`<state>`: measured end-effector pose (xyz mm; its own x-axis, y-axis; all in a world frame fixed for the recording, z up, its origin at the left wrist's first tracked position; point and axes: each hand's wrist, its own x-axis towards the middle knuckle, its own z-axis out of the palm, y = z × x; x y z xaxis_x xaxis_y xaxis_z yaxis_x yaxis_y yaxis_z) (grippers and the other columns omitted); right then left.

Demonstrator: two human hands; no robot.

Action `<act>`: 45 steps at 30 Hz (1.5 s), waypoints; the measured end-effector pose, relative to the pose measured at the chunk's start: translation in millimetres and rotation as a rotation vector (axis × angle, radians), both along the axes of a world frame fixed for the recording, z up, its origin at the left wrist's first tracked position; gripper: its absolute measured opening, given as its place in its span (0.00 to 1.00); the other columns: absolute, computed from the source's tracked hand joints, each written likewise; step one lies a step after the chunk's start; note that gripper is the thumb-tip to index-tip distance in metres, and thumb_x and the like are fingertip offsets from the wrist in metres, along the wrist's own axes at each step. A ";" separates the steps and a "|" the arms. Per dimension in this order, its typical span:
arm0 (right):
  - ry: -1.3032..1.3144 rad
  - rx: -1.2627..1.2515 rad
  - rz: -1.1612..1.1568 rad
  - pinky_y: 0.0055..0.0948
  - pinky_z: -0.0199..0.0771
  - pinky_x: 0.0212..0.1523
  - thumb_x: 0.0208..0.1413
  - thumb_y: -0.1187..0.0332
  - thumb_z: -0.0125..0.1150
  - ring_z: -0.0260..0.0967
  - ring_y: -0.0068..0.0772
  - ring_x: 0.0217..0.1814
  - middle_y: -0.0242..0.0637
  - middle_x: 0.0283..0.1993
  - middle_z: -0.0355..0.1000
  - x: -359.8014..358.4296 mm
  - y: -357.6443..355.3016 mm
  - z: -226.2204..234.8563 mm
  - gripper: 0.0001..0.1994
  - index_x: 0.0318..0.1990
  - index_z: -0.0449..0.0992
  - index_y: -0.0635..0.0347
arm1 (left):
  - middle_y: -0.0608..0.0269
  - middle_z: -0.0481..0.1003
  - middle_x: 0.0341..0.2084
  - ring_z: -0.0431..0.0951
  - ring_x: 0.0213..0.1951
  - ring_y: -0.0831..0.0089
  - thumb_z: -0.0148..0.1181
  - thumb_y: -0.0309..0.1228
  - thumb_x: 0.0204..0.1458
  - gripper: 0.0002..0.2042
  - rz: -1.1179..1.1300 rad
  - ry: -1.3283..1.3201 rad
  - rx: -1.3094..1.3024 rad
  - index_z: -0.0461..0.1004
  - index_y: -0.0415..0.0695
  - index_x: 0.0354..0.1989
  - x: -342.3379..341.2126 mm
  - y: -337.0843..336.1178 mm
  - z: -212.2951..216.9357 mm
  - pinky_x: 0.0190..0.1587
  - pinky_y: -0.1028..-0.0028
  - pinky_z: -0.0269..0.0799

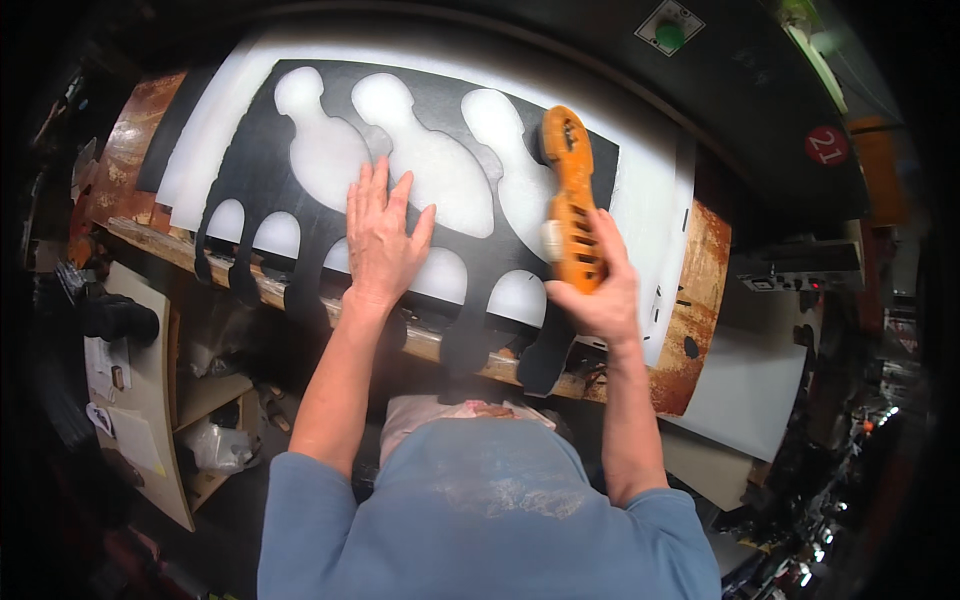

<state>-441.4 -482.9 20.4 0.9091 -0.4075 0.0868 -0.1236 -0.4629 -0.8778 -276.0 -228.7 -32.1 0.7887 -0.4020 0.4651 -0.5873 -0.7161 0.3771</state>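
A black sheet (433, 112) lies over a white board (655, 215). Several sole-shaped holes are cut in it, and white shows through them. Along its near edge, rounded cut-outs leave dark strips hanging over the table's front. My left hand (383, 240) rests flat on the black sheet, fingers spread, between two of the holes. In my right hand (612, 295) is an orange cutting die (572, 180), long and slotted, gripped by its near end. The die is slightly blurred and stands over the sheet's right part, partly covering a hole. Whether it touches the sheet I cannot tell.
A dark machine beam (560, 50) with a green button (669, 36) spans the far side. Worn brown table surface (690, 305) shows at the right. A wooden shelf unit (150, 400) stands at lower left, and a pale panel (745, 390) at lower right.
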 end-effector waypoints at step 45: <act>-0.301 0.585 -0.731 0.19 0.71 0.41 0.62 0.68 0.72 0.69 0.11 0.37 0.20 0.35 0.76 -87.8 200.1 5.9 0.06 0.41 0.83 0.60 | 0.62 0.79 0.39 0.74 0.39 0.75 0.59 0.40 0.72 0.19 -0.203 0.755 -0.384 0.78 0.31 0.47 221.6 189.0 61.4 0.46 0.73 0.74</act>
<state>-529.2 -282.8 26.2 0.3891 -0.9132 -0.1212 0.0597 0.1562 -0.9859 -54.4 -39.7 29.3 0.8708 -0.4912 -0.0209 -0.1856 -0.3678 0.9112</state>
